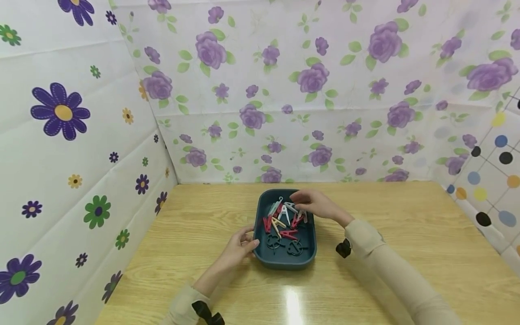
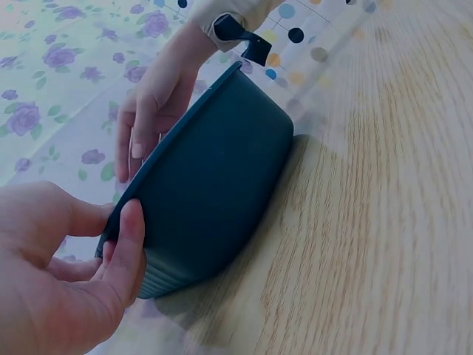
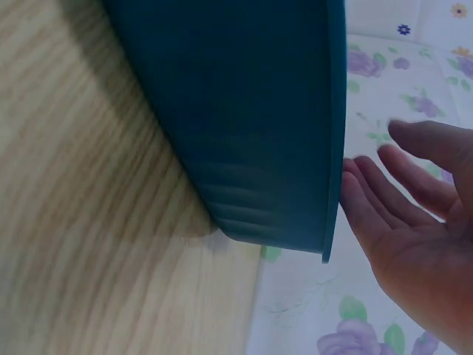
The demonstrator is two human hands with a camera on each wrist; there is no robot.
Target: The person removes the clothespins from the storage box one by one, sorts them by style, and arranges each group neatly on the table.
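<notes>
A dark teal plastic bin [image 1: 285,265] stands on the wooden table. My left hand [image 1: 237,247] grips its left wall, and the left wrist view shows thumb and fingers pinching the rim [image 2: 194,122]. Over the bin's far right corner is my right hand [image 1: 318,205], fingers loosely extended. In the right wrist view its fingertips [image 3: 347,177] are right at the rim, with nothing between thumb and fingers. Inside the bin lie several clothespins: red ones [image 1: 289,234], a yellow one [image 1: 277,225] and white ones [image 1: 284,215]. Two dark green pieces with rings [image 1: 295,247] lie at the near end.
The wooden table [image 1: 195,221] spreads to both sides of the bin. A flowered sheet [image 1: 252,117] hangs behind it, with patterned sheets at the left [image 1: 97,171] and right [image 1: 493,189]. Black straps [image 1: 344,248] sit on both wrists.
</notes>
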